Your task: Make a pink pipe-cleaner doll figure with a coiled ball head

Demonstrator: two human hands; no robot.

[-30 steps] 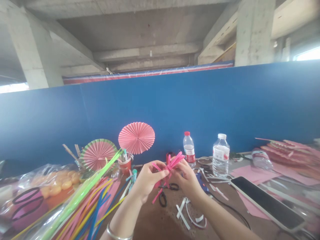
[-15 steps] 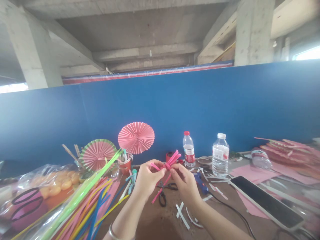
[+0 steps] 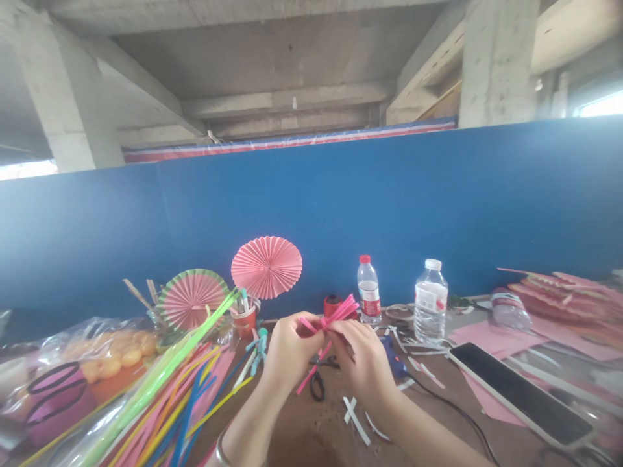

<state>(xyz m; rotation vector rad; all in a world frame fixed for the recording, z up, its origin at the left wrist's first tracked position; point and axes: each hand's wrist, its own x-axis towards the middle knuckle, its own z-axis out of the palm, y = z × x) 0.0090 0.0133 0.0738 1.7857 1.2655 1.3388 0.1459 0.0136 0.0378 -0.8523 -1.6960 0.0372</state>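
Note:
A bundle of bright pink pipe cleaners (image 3: 342, 310) is held above the middle of the table, its short ends fanning up to the right and a longer end hanging below. My left hand (image 3: 292, 347) pinches it from the left, with a pink loop showing over the fingers. From the right, my right hand (image 3: 363, 353) has its fingers closed on the same bundle, close to the left fingertips. Black-handled scissors (image 3: 318, 386) lie on the table beneath the hands, partly hidden by them.
Colourful pipe cleaners (image 3: 182, 395) spread at the left. Behind stand a cup of pens (image 3: 244, 321), a pink paper fan (image 3: 267, 267) and two bottles (image 3: 369, 292). A blue glue gun (image 3: 392, 357) with a cable, paper scraps (image 3: 357, 420) and a phone (image 3: 520, 395) are at the right.
My right hand has turned and moved slightly up and left over the bundle, covering more of it. The pink ends now point a little further right.

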